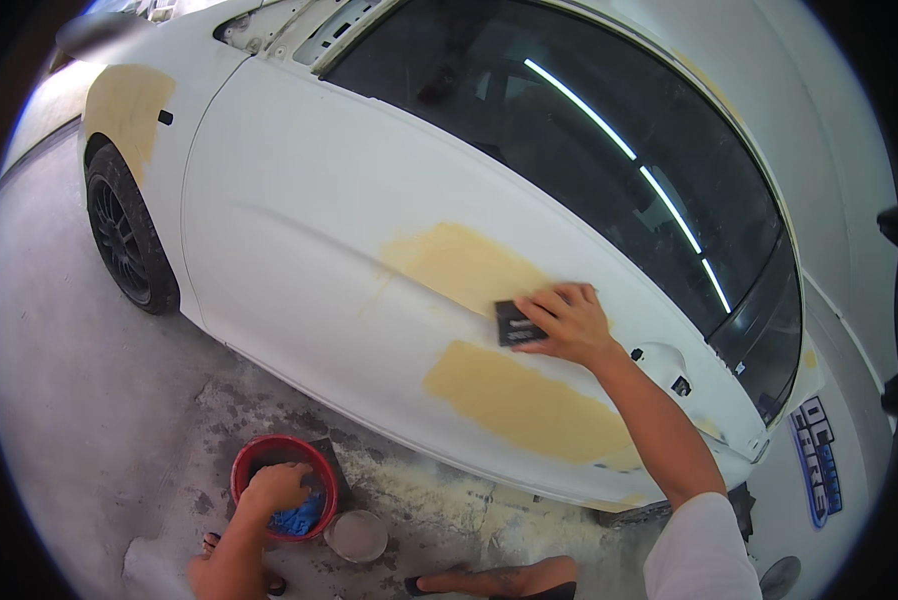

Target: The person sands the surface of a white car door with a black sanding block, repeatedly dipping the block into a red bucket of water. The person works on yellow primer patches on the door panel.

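Against the matte white car door (289,260), our right hand (572,318) grasps a black rectangular block with pale lettering on its face (519,324), the thumb below and the fingers curled over its right part. The block sits at the lower right of the upper tan filler patch (459,262), just above the lower tan filler patch (524,405). Its uncovered end points left, toward the black-spoked wheel (124,235), and its long axis seems to run from left to right in our view, though our fingers hide too much of it to be sure. Leftward, the white panel gives us a broad stretch of room, as far as the thin curved seam beside the wheel; above, the lower edge of the dark side window (569,120) slants down to the right. On the right, the white door-handle recess (664,365) stands near our wrist, closing in that side, and below the lower patch the door's bottom edge curves away. Our left hand (277,488) reaches into the round red bucket (330,478), over a crumpled blue cloth (297,518); its fingertips are hidden, so we cannot tell whether they grip it. Just beside the bucket, a round greyish container (357,537) rests on the stained grey concrete floor (99,400).
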`<state>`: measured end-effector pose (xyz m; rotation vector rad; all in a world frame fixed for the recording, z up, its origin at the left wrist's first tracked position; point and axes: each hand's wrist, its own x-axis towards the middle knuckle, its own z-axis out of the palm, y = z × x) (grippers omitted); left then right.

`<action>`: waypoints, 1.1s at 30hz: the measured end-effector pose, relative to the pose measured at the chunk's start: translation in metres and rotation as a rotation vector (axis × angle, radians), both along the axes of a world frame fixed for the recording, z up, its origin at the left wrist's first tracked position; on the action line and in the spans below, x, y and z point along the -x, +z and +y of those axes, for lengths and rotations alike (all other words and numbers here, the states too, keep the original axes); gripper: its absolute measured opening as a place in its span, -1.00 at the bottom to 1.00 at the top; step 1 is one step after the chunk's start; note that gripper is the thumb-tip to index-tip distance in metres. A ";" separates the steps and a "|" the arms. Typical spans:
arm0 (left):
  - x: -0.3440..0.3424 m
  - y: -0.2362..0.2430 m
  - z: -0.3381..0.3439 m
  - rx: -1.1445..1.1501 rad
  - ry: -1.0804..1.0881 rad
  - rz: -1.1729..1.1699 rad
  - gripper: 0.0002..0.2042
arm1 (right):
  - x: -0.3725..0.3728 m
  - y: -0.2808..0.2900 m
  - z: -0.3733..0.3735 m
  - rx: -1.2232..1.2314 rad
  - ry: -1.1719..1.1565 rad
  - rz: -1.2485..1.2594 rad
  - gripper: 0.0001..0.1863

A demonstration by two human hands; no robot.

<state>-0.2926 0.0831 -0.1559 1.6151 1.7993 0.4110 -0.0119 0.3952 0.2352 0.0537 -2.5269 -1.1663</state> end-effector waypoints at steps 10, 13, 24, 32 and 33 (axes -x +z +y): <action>-0.007 0.018 0.003 0.033 0.063 0.014 -0.46 | 0.101 -0.021 -0.005 0.071 -0.092 -0.001 -0.26; -0.004 0.020 -0.002 0.015 0.025 -0.063 -0.47 | 0.024 -0.007 0.004 0.039 -0.113 -0.066 -0.25; -0.013 0.006 0.000 0.078 0.038 0.044 -0.50 | 0.126 -0.015 -0.031 0.094 -0.096 0.007 -0.28; 0.020 0.037 -0.049 0.001 0.279 0.066 -0.49 | 0.008 0.003 -0.017 0.021 -0.087 -0.051 -0.20; 0.021 0.037 -0.047 0.005 0.254 0.082 -0.50 | 0.036 -0.001 -0.015 0.034 -0.029 -0.046 -0.25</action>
